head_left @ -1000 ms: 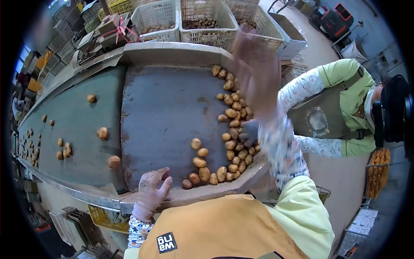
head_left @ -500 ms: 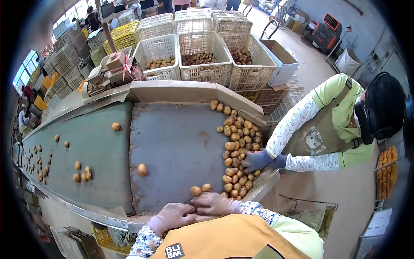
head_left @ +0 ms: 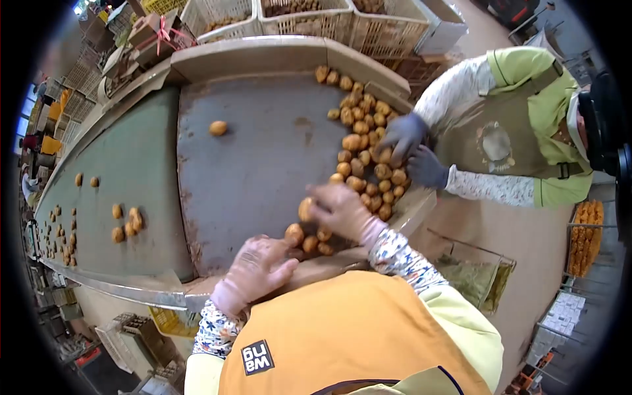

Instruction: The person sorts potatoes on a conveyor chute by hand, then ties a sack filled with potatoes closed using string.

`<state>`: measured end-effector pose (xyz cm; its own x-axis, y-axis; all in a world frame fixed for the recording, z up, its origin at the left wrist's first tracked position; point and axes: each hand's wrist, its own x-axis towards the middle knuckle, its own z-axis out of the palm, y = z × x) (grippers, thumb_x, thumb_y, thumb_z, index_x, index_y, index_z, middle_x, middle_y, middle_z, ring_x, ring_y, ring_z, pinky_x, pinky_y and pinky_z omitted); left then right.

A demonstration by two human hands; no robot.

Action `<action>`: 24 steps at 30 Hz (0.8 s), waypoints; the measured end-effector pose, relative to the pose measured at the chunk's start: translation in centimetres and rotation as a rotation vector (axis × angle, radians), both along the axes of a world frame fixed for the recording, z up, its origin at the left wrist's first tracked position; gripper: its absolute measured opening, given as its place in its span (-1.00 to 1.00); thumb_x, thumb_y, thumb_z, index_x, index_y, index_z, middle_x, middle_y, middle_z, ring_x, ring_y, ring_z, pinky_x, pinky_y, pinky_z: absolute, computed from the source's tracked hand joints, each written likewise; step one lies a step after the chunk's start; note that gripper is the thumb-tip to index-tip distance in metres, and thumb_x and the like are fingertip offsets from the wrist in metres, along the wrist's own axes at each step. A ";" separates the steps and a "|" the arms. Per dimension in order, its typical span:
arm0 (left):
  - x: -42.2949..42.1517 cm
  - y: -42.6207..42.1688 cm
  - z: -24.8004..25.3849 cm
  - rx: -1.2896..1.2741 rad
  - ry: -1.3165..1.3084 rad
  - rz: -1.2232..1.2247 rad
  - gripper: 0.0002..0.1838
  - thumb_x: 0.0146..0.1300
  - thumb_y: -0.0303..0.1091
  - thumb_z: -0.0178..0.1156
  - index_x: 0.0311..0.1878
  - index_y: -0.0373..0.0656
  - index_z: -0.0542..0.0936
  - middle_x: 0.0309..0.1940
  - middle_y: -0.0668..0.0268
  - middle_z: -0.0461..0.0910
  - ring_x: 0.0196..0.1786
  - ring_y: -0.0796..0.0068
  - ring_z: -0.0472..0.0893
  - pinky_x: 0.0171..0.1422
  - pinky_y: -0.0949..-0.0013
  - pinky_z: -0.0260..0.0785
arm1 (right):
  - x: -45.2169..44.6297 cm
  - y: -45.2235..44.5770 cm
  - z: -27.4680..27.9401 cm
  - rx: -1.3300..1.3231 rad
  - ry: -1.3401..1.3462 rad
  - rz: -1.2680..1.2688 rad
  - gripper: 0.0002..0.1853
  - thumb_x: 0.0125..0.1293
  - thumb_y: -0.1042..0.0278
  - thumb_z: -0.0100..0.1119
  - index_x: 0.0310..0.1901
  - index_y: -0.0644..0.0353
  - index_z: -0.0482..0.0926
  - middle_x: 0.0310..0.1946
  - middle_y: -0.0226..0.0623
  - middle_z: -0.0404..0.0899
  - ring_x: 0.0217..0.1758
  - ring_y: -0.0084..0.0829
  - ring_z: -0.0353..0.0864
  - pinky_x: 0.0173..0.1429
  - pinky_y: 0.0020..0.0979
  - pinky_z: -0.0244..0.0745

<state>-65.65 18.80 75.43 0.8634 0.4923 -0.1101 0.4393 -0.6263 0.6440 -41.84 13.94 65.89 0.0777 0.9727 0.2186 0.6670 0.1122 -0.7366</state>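
My right hand (head_left: 342, 212), in a thin glove and slightly blurred, reaches over the near right part of the grey sorting surface. Its fingers are apart, and the tips touch or nearly touch a potato (head_left: 306, 209). Beneath and beside that hand are several more potatoes, one of them a rounded potato (head_left: 294, 235) between my two hands. My left hand (head_left: 258, 268), gloved too, rests by the near edge with fingers spread and nothing visible in it. A dense group of potatoes (head_left: 355, 112) lies along the right side of the grey surface (head_left: 250, 158).
Across the right edge, a co-worker's blue-gloved hands (head_left: 426, 166) work among the potatoes. The green belt (head_left: 131, 171) at left carries scattered potatoes. One lone potato (head_left: 218, 128) lies on the grey surface. Raised walls (head_left: 250, 58) border it, with potato crates (head_left: 306, 27) behind.
The view has tilted downward. My right hand has moved forward, away from the near edge; my left has drawn apart from it. A lone potato has moved from the green belt onto the grey surface.
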 end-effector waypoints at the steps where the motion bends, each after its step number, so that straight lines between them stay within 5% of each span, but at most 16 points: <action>1: -1.1 0.1 -0.3 0.025 0.007 0.058 -0.56 0.23 -0.15 0.25 0.13 -0.14 0.56 -0.21 0.15 0.65 -0.04 0.14 0.59 0.23 0.13 0.34 | 1.2 0.1 0.0 -0.032 -0.178 -0.095 -0.56 0.23 0.12 0.25 0.08 0.17 0.54 0.00 -0.03 0.56 0.08 -0.09 0.53 0.16 -0.14 0.41; 2: -2.3 0.5 -0.7 0.055 0.006 0.116 -0.57 0.23 -0.16 0.24 0.12 -0.13 0.57 -0.23 0.16 0.66 -0.08 0.14 0.61 0.21 0.14 0.35 | 2.6 -0.3 0.0 -0.060 -0.366 -0.189 -0.45 0.24 0.10 0.24 0.21 0.17 0.46 0.16 -0.02 0.49 0.23 -0.06 0.44 0.28 -0.08 0.32; 3: -3.1 0.8 -0.4 0.025 0.159 0.194 -0.58 0.22 -0.18 0.24 0.10 -0.14 0.57 -0.26 0.19 0.67 -0.14 0.12 0.62 0.15 0.14 0.36 | 3.5 -1.3 -1.4 -0.270 -0.291 -0.199 -0.34 0.25 0.00 0.20 0.32 0.16 0.37 0.40 0.00 0.19 0.45 0.03 0.12 0.43 0.13 0.01; 6: -3.5 0.9 -0.2 0.074 0.592 0.171 -0.54 0.22 -0.02 0.17 0.04 -0.16 0.59 -0.30 0.15 0.67 -0.10 0.13 0.63 0.13 0.11 0.34 | -0.4 -5.4 -0.3 -0.286 -0.503 -0.060 -0.32 0.25 -0.04 0.19 0.31 0.18 0.37 0.40 0.03 0.17 0.46 0.04 0.10 0.42 0.16 0.02; 8: -1.5 0.2 -1.2 -0.058 0.451 0.064 -0.53 0.23 -0.01 0.15 0.04 -0.17 0.59 -0.25 0.12 0.67 -0.06 0.11 0.62 0.16 0.10 0.33 | 0.1 -4.6 1.1 -0.147 -0.368 0.061 -0.44 0.24 0.12 0.22 0.21 0.24 0.43 0.28 0.06 0.34 0.36 0.03 0.28 0.36 0.09 0.20; 10: 0.4 -0.3 -1.3 -0.264 0.158 -0.105 -0.53 0.24 -0.04 0.13 0.05 -0.21 0.58 -0.14 0.05 0.65 0.03 0.09 0.59 0.22 0.08 0.31 | 2.3 -1.2 1.3 -0.389 0.206 0.031 -0.60 0.21 0.36 0.21 0.08 0.28 0.50 0.06 0.05 0.52 0.15 0.00 0.49 0.20 -0.05 0.42; 11: 0.7 -0.2 -0.9 -0.278 0.162 -0.083 -0.55 0.24 -0.07 0.15 0.06 -0.21 0.58 -0.14 0.06 0.65 0.03 0.09 0.59 0.22 0.09 0.31 | 3.3 0.8 -0.4 0.121 -0.125 -0.101 -0.69 0.16 0.54 0.15 -0.03 0.30 0.53 -0.12 -0.01 0.60 -0.06 -0.02 0.58 0.04 -0.14 0.52; 13: 0.5 -0.1 -0.6 -0.290 0.165 -0.060 -0.56 0.24 -0.10 0.17 0.07 -0.21 0.57 -0.13 0.07 0.64 0.03 0.10 0.58 0.23 0.09 0.30 | 5.2 5.8 -0.6 -0.033 -0.135 -0.203 -0.53 0.14 0.57 0.07 0.15 0.30 0.44 0.09 -0.01 0.52 0.12 -0.07 0.51 0.18 -0.17 0.45; 16: -1.8 0.5 -0.7 0.054 0.090 0.128 -0.59 0.22 -0.17 0.21 0.08 -0.19 0.56 -0.19 0.13 0.65 -0.03 0.11 0.59 0.20 0.08 0.32 | 7.8 14.5 -5.7 -0.208 -0.677 -0.364 -0.44 0.17 0.49 0.13 0.27 0.18 0.38 0.36 -0.12 0.29 0.38 -0.17 0.34 0.32 -0.27 0.39; 18: -3.2 0.8 -0.8 0.019 0.108 0.237 -0.60 0.20 -0.23 0.25 0.08 -0.19 0.57 -0.23 0.20 0.65 -0.09 0.17 0.60 0.14 0.14 0.35 | 7.7 17.1 -0.7 -0.685 -0.618 -0.261 -0.54 0.21 0.47 0.14 0.19 0.17 0.45 0.28 -0.06 0.39 0.36 -0.15 0.40 0.23 -0.28 0.50; 20: -3.7 1.0 -0.7 0.016 0.126 0.277 -0.60 0.21 -0.23 0.24 0.08 -0.18 0.57 -0.23 0.20 0.65 -0.09 0.18 0.60 0.14 0.15 0.35 | 6.8 18.2 -0.7 -0.727 -0.423 -0.288 -0.64 0.23 0.40 0.18 0.09 0.19 0.51 0.12 0.03 0.51 0.22 -0.08 0.54 0.14 -0.29 0.57; 23: -3.0 1.2 -0.7 -0.011 0.150 0.273 -0.62 0.21 -0.20 0.24 0.06 -0.17 0.59 -0.19 0.18 0.66 -0.05 0.17 0.61 0.14 0.16 0.35 | 3.0 15.1 -0.4 -0.304 -0.209 -0.075 -0.65 0.28 0.21 0.21 0.03 0.18 0.53 -0.04 0.07 0.56 -0.02 -0.02 0.64 0.06 -0.21 0.57; 24: -2.9 1.6 -0.8 -0.004 0.142 0.296 -0.62 0.21 -0.20 0.24 0.06 -0.17 0.59 -0.19 0.18 0.66 -0.05 0.17 0.61 0.14 0.16 0.35 | 1.8 13.8 -0.5 0.066 -0.132 0.090 -0.65 0.28 0.22 0.20 0.07 0.12 0.53 -0.06 -0.02 0.55 -0.04 -0.06 0.63 0.10 -0.17 0.55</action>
<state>-68.51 20.38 74.60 0.6586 0.7192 -0.2215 0.6875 -0.4554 0.5656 -40.08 27.79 65.42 -0.0429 0.9577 0.2846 0.7426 0.2212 -0.6321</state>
